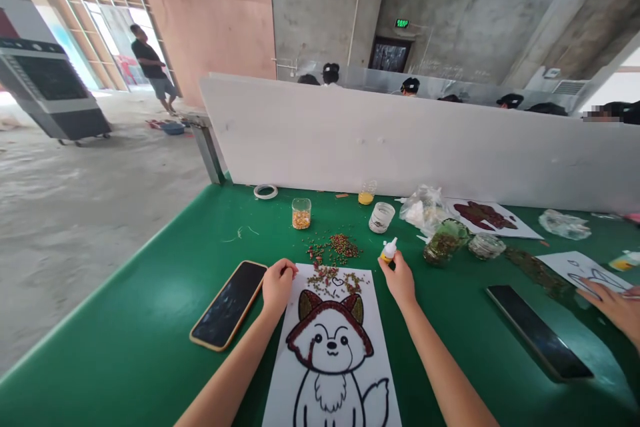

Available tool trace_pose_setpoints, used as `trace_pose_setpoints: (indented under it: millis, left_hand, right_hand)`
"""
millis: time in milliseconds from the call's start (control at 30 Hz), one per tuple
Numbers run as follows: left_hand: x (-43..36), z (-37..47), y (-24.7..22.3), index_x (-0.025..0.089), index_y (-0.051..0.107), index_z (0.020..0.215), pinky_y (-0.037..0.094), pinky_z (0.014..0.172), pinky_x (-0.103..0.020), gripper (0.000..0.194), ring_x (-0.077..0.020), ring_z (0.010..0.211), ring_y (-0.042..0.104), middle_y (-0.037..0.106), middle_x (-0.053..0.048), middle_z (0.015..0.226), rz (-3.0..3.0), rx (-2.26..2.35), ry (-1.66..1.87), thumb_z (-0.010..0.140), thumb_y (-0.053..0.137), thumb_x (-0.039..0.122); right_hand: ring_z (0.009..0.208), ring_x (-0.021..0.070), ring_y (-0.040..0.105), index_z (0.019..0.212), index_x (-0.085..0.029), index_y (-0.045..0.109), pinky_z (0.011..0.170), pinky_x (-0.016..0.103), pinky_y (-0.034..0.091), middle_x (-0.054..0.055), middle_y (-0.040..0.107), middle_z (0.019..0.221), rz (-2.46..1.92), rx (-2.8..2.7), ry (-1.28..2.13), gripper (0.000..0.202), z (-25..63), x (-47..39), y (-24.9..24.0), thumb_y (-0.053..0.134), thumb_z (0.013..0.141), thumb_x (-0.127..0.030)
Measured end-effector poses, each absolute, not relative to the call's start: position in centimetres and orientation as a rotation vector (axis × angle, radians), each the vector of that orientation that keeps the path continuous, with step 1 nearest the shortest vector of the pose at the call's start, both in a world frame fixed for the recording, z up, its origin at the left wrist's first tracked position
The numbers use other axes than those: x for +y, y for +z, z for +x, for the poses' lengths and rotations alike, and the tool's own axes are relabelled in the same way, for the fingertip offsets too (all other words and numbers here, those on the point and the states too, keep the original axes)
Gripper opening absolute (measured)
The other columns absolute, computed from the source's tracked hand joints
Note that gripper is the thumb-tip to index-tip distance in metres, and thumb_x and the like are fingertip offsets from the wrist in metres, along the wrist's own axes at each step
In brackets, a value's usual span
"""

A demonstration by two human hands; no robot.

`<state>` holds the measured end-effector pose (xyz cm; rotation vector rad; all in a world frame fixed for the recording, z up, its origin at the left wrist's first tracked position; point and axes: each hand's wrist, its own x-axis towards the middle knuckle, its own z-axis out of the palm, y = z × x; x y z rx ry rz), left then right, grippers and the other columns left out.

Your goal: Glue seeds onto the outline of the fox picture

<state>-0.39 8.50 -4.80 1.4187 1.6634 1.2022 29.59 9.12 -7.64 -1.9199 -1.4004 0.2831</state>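
Observation:
My right hand [401, 282] grips a small white glue bottle [389, 252] with a yellow label, nozzle upward, just past the top right corner of the drawing sheet [280, 390]. The sheet carries a cartoon fox-like animal, its ears and head top covered in dark red and brownish grains. At the sheet's top left corner rests my left hand [278, 288], fingers curled; whatever they may hold is hidden. Loose mixed beans [343, 247] lie in a heap above the sheet and spill onto its upper edge, around a small drawn heart.
A phone [230, 305] lies left, another phone [537, 330] right. Behind stand a cup of corn kernels [301, 217], a whitish jar [381, 218] and a tape roll [265, 191]. A co-worker's hand [613, 307] is on another sheet. A white partition [350, 137] borders the table.

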Motion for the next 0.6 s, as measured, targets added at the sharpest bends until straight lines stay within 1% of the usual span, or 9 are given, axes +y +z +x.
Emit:
trace_pose_setpoints:
  millis: [167, 300, 400, 433, 467, 533, 600]
  left_hand:
    - [8.3, -0.1, -4.8, 0.02, 0.056, 0.06, 0.032, 0.052, -0.026, 0.018, -0.0149, 0.054, 0.049, 0.057, 0.0, 0.057, 1.418, 1.72, 1.168, 0.066, 0.039, 0.021]
    - [8.2, -0.1, -4.8, 0.02, 0.057, 0.06, 0.031, 0.052, -0.025, 0.019, -0.0143, 0.052, 0.048, 0.055, 0.0, 0.056, 1.382, 1.725, 1.189, 0.066, 0.039, 0.019]
    - [8.3, 0.1, -4.4, 0.019, 0.058, 0.059, 0.031, 0.051, -0.025, 0.02, -0.0141, 0.052, 0.049, 0.057, 0.0, 0.057, 1.361, 1.756, 1.212, 0.066, 0.039, 0.02]
    - [8.3, 0.2, -4.3, 0.02, 0.058, 0.058, 0.03, 0.051, -0.025, 0.02, -0.0142, 0.053, 0.049, 0.057, 0.0, 0.056, 1.364, 1.778, 1.199, 0.066, 0.04, 0.02]
    - [8.3, 0.4, -4.1, 0.02, 0.058, 0.057, 0.029, 0.051, -0.025, 0.02, -0.0146, 0.054, 0.05, 0.056, 0.0, 0.055, 1.363, 1.814, 1.174, 0.067, 0.04, 0.022]
    - [8.3, 0.6, -3.8, 0.02, 0.06, 0.057, 0.029, 0.051, -0.025, 0.023, -0.0156, 0.057, 0.052, 0.057, 0.0, 0.055, 1.36, 1.872, 1.165, 0.07, 0.041, 0.025]
    - [8.5, 0.8, -3.7, 0.02, 0.06, 0.058, 0.031, 0.053, -0.024, 0.022, -0.0153, 0.059, 0.054, 0.059, 0.0, 0.057, 1.355, 1.833, 1.221, 0.069, 0.042, 0.027]
  right_hand:
    - [0.085, 0.0305, 0.065, 0.107, -0.018, 0.057, 0.065, 0.033, 0.044, 0.012, 0.068, 0.096, -1.947, -1.368, 0.292, 0.045, 30.4, 8.2, -7.7, 0.047, 0.078, -0.052]
    - [0.089, 0.0295, 0.063, 0.102, -0.02, 0.058, 0.069, 0.035, 0.046, 0.012, 0.068, 0.098, -1.846, -1.309, 0.313, 0.042, 30.6, 8.5, -7.6, 0.055, 0.074, -0.05]
    - [0.085, 0.0248, 0.06, 0.106, -0.018, 0.054, 0.07, 0.034, 0.047, 0.011, 0.064, 0.097, -1.671, -1.158, 0.188, 0.053, 30.4, 8.4, -7.2, 0.066, 0.066, -0.052]
    - [0.081, 0.0222, 0.058, 0.105, -0.018, 0.053, 0.07, 0.033, 0.047, 0.009, 0.063, 0.094, -1.608, -1.126, 0.108, 0.053, 30.3, 8.2, -7.0, 0.068, 0.067, -0.052]
    - [0.077, 0.0197, 0.056, 0.101, -0.018, 0.053, 0.07, 0.033, 0.047, 0.007, 0.061, 0.089, -1.549, -1.117, 0.031, 0.048, 30.2, 8.0, -6.8, 0.066, 0.07, -0.052]
    - [0.072, 0.0167, 0.052, 0.095, -0.018, 0.054, 0.071, 0.032, 0.046, 0.004, 0.057, 0.082, -1.467, -1.211, -0.045, 0.032, 29.6, 7.5, -6.4, 0.058, 0.081, -0.047]
    - [0.076, 0.0176, 0.054, 0.098, -0.019, 0.056, 0.072, 0.032, 0.047, 0.006, 0.059, 0.087, -1.414, -1.378, -0.006, 0.024, 28.7, 7.4, -6.1, 0.046, 0.09, -0.039]
